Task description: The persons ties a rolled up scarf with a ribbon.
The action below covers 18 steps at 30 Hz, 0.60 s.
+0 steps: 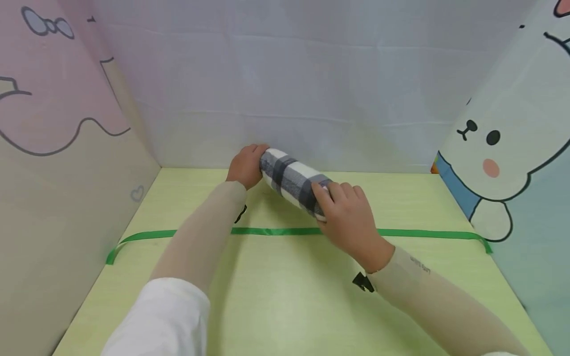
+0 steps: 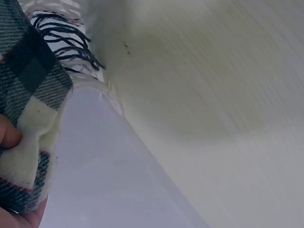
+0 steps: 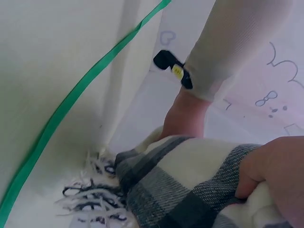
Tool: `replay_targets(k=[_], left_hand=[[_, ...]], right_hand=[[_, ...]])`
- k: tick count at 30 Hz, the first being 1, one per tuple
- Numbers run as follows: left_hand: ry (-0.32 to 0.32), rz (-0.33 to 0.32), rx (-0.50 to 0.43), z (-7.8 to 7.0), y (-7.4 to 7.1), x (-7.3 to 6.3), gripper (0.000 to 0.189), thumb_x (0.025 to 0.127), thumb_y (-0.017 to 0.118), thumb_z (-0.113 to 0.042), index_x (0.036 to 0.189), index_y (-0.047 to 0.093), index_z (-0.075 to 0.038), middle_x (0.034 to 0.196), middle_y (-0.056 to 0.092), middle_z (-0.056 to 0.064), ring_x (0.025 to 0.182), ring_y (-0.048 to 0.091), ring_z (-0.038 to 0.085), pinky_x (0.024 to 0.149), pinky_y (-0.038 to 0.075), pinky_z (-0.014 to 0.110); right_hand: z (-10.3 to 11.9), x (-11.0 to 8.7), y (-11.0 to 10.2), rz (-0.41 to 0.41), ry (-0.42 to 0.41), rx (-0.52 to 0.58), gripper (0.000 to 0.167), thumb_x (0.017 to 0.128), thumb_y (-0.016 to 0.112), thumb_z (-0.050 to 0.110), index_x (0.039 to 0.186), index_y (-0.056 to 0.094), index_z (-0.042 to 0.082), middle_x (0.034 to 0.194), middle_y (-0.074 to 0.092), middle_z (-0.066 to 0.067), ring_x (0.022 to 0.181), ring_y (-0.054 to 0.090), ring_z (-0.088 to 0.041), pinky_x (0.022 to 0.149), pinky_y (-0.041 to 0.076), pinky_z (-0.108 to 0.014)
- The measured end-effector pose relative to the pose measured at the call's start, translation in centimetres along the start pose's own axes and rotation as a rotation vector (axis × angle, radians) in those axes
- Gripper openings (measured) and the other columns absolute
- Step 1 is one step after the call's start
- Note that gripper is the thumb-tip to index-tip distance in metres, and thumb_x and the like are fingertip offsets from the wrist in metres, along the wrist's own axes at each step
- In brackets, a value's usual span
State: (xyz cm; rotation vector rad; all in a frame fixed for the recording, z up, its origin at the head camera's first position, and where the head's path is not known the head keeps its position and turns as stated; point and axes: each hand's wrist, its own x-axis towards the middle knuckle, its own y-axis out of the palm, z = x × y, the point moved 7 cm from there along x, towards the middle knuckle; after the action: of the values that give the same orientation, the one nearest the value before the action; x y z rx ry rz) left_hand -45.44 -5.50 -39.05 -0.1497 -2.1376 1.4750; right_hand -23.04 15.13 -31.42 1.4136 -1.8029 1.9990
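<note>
A grey, black and white plaid scarf (image 1: 291,178), folded or rolled into a thick bundle, is held between my hands near the back wall, slanting down to the right. My left hand (image 1: 246,165) grips its far left end. At the nearer right end, my right hand (image 1: 349,217) holds it with the thumb on top. Tasselled fringe (image 2: 66,40) hangs from the scarf in the left wrist view, and the right wrist view shows fringe (image 3: 95,204) close to the table. Most of my left fingers are hidden in the head view.
A green tape strip (image 1: 276,231) crosses the pale yellow-green table (image 1: 276,296) in front of the scarf. A whitish back wall (image 1: 289,84) and cartoon-printed side walls (image 1: 490,163) enclose the table on three sides.
</note>
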Motion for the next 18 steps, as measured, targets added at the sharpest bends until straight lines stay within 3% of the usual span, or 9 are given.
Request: replay_targets(k=[7,18], left_hand=[[0.003,0.042,-0.096,-1.2,0.6,0.6,0.050,0.100,0.066,-0.007,0.147,0.054,-0.016,0.146,0.055,0.010,0.136,0.048,0.033,0.112,0.041,0.046],[0.064,0.104,-0.097,-2.8,1.5,0.8,0.050,0.101,0.065,-0.004,0.147,0.055,-0.020,0.147,0.055,0.007,0.138,0.048,0.030,0.113,0.041,0.045]], right_hand=[[2.3,0.0,-1.2,-0.115,-0.065,0.030,0.059,0.072,0.087,0.016,0.125,0.063,0.004,0.098,0.063,-0.018,0.079,0.059,-0.041,0.061,0.049,-0.051],[4.9,-1.0,-1.1,-0.095,-0.116,0.045,0.055,0.074,0.087,0.021,0.123,0.066,0.005,0.096,0.062,-0.013,0.082,0.060,-0.036,0.065,0.050,-0.049]])
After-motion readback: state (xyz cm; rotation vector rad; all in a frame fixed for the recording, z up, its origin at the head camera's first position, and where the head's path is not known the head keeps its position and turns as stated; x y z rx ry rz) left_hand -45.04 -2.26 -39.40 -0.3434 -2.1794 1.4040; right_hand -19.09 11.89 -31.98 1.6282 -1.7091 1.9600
